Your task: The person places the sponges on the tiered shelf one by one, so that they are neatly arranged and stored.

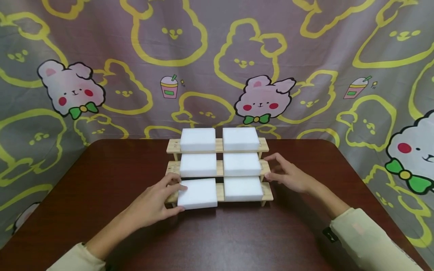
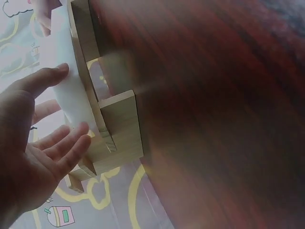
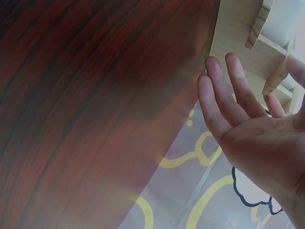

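Note:
A wooden three-tier rack [image 1: 220, 192] stands on the table with white foam blocks on its steps. My left hand [image 1: 161, 197] pinches the left end of the front-left foam block [image 1: 197, 194], thumb at its front edge and index finger on top. That block sits slightly askew and juts past the step's front edge. In the left wrist view the thumb presses the block's side while the other fingers extend by the rack's end. My right hand [image 1: 288, 176] is at the rack's right end with fingers loosely spread, holding nothing; whether its fingertips touch the wood I cannot tell.
Beside the held block is the front-right foam block [image 1: 242, 189]. Behind stand two middle blocks, one of them a foam block [image 1: 198, 165], and two at the top, including a foam block [image 1: 240, 139]. The dark wooden table [image 1: 237, 241] meets a patterned curtain [image 1: 210, 75] at the back.

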`<state>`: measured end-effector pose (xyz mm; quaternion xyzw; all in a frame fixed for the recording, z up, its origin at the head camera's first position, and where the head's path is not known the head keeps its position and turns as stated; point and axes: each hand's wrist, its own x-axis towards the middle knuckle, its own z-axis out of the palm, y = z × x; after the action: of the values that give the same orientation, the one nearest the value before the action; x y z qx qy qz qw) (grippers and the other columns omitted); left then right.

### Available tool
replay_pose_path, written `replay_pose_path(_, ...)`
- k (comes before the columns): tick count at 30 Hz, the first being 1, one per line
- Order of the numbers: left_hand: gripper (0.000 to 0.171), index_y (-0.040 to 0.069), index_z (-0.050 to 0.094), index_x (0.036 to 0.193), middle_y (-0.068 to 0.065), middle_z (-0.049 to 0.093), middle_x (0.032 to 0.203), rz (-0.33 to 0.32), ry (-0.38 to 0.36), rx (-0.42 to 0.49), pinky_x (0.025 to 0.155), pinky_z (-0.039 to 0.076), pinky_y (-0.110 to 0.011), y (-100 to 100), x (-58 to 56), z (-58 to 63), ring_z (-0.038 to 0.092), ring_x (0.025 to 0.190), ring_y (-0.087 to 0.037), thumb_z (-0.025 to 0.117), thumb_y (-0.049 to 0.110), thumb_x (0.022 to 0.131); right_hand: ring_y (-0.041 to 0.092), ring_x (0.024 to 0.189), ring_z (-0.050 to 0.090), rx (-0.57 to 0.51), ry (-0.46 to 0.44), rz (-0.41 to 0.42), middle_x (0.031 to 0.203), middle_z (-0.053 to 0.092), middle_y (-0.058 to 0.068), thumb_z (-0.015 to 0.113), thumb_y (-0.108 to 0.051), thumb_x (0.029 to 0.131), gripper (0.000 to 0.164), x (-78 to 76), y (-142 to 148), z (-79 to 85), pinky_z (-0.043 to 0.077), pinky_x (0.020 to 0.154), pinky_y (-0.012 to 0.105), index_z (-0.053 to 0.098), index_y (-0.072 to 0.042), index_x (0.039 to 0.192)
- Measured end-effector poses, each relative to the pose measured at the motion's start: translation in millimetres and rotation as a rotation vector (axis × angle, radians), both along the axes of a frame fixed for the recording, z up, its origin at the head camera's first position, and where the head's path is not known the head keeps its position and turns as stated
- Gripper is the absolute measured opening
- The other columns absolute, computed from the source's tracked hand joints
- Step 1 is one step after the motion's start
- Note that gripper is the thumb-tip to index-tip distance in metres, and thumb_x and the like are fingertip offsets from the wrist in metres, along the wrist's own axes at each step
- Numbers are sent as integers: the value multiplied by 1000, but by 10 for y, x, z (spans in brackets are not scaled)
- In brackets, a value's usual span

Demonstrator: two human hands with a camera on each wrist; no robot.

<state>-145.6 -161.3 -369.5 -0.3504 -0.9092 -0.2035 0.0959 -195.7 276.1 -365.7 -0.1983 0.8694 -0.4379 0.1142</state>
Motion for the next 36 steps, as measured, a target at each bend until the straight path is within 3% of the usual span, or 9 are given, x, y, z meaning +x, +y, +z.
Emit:
replay_pose_path(8,34,8,72,114,5,57,95,-58,-120,130,62,43,-22,-20,-45,1,50,74,-9,87,17,85,29,101,70,1,-4,-2,120,65,22,67,-21,102,53,-12,-17,-6,55,78,46,37,-7,144)
replay_pose_path(16,33,4,71,114,3,58,85,-93,-171,210,62,47,-26,-19,-129,-38,52,72,-12,86,13,86,29,100,70,6,-3,-6,115,68,19,67,-20,102,54,-29,-22,-1,55,78,47,37,-7,144)
replay_pose_path(28,38,4,71,117,3,59,86,-83,-187,191,64,50,-29,-4,-173,-34,54,74,-11,87,18,85,30,102,70,36,-15,-12,118,68,20,67,-24,102,55,-32,-9,4,55,79,48,37,-8,144)
replay_pose_path(32,44,3,70,122,5,61,85,-61,-206,192,62,49,-27,-38,-143,40,55,73,-9,87,22,85,33,112,67,115,41,-21,129,64,20,68,-32,101,56,-1,17,7,56,87,49,40,-13,145)
replay_pose_path(36,37,5,72,118,11,59,79,12,-128,204,63,50,-28,-141,-136,118,57,72,-8,85,19,87,32,111,68,200,132,-47,125,68,16,69,-37,100,58,61,54,24,56,87,48,43,-15,147)
